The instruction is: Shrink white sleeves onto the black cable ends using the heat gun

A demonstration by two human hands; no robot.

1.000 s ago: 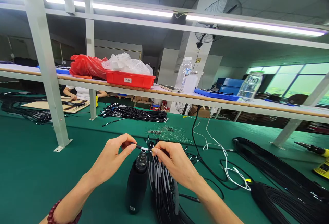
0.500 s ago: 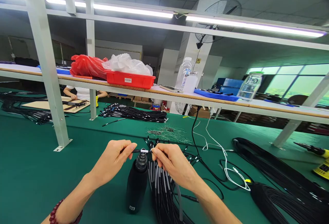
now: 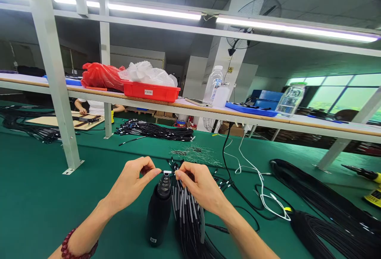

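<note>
My left hand (image 3: pixel 134 181) and my right hand (image 3: pixel 198 183) meet over the green bench, each pinching one end of a thin cable tip with a short white sleeve (image 3: pixel 167 172). Right below the sleeve stands a black heat tool (image 3: pixel 159 210), nozzle upward. A thick bundle of black cables with grey sleeved ends (image 3: pixel 187 211) runs from under my right hand toward me. My left wrist wears a dark red bead bracelet (image 3: pixel 69 247).
More black cable coils lie at the right (image 3: pixel 321 203), with a white cord (image 3: pixel 262 195) and a yellow tool (image 3: pixel 373 189). A pile of small metal parts (image 3: pixel 196 152) lies behind my hands. A shelf holds a red tray (image 3: pixel 150 91) and bottles (image 3: pixel 216 82). Another person's hands (image 3: pixel 85 111) work far left.
Both hands rose slightly and my left fingers slid closer to the white sleeve, so less of the black tip shows between the hands.
</note>
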